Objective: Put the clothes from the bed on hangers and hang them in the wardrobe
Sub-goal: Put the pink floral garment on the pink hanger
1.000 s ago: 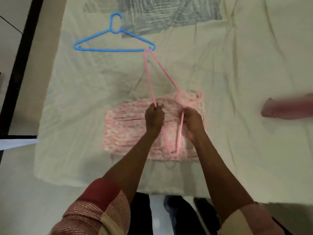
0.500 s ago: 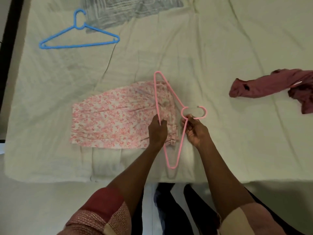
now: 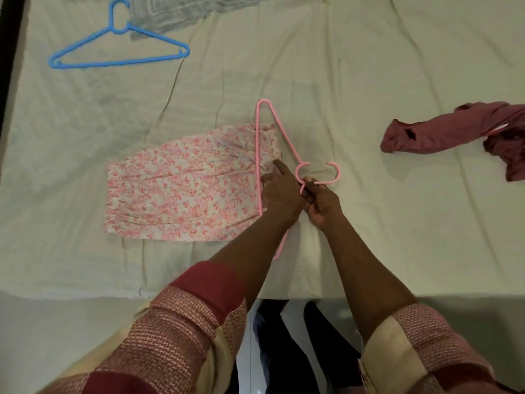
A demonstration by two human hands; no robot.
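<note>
pink plastic hanger (image 3: 258, 155) lies on the pale bed sheet (image 3: 355, 81), its long bar crossing the right end of the pink floral garment (image 3: 184, 186), hook pointing right. right hand (image 3: 324, 203) pinches the hanger's neck just below the hook. left hand (image 3: 279, 191) rests on the garment's right end beside the bar, index finger stretched out, holding nothing. blue hanger (image 3: 119, 49) lies far left, a maroon garment (image 3: 454, 129) at the right.

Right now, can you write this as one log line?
step: hangering | right hand: grips pink hanger neck | left hand: on floral garment | blue hanger: unused
</note>
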